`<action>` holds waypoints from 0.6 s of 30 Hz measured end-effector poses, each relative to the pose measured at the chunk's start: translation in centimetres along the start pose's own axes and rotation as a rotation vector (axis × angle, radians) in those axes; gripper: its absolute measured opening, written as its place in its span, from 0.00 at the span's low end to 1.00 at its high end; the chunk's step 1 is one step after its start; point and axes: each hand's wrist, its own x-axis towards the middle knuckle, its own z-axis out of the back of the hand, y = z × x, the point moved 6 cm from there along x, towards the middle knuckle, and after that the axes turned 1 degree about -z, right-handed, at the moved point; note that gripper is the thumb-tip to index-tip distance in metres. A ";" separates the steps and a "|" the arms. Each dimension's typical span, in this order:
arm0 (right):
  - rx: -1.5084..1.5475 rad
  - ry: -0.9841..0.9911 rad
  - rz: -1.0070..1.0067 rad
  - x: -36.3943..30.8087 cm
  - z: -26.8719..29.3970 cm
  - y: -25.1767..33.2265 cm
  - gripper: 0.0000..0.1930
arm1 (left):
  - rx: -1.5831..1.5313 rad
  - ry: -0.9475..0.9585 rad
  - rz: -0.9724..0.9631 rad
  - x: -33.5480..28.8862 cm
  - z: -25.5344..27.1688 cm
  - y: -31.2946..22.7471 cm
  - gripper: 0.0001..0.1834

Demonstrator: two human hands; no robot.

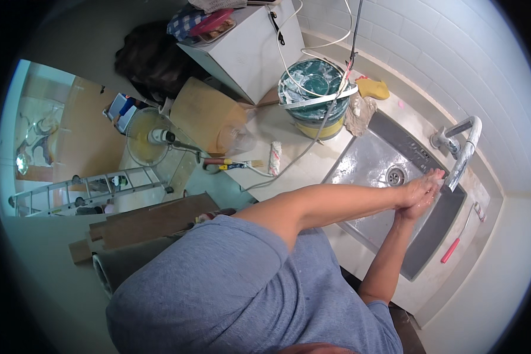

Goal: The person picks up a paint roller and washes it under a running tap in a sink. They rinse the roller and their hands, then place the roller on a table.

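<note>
My left hand (420, 187) and my right hand (416, 207) are pressed together over the grey metal sink (360, 158), just beside the spout of the chrome tap (463, 159). Both look wet. The left hand's fingers are stretched out toward the tap, lying along the right hand. The right hand's fingers are partly covered by the left; those that show seem extended. I see no object in either hand. Left of my fingers lies the round drain (396, 176) in the basin floor.
A paint-smeared green bucket (312, 88) stands left of the sink, near a yellow cloth (373, 88). Two rollers, one white (275, 158) and one red-handled (450, 251), and a paintbrush (248, 164) lie on the counter. A cable (312, 145) crosses it. Leftward are a fan (150, 137) and ladder (94, 187).
</note>
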 end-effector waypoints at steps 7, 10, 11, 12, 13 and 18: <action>0.159 0.285 -0.469 5.4 2.6 -3.8 0.29 | -0.376 0.149 0.413 -6.1 4.7 -4.8 0.15; -0.044 0.124 -0.214 11.6 6.7 -3.4 0.21 | -0.201 0.178 0.483 -9.4 9.1 -8.0 0.10; -0.133 0.031 -0.162 13.7 8.0 -2.7 0.19 | -0.121 0.171 0.511 -10.4 10.5 -8.2 0.09; -0.168 -0.029 -0.143 16.2 9.6 -1.5 0.18 | -0.048 0.159 0.539 -11.5 11.7 -7.8 0.10; -0.200 -0.089 -0.124 18.0 10.5 -0.4 0.16 | 0.027 0.146 0.568 -11.9 12.5 -7.4 0.12; -0.401 -0.344 0.192 26.4 14.3 2.7 0.19 | 0.496 0.387 0.331 -10.9 13.0 -10.0 0.18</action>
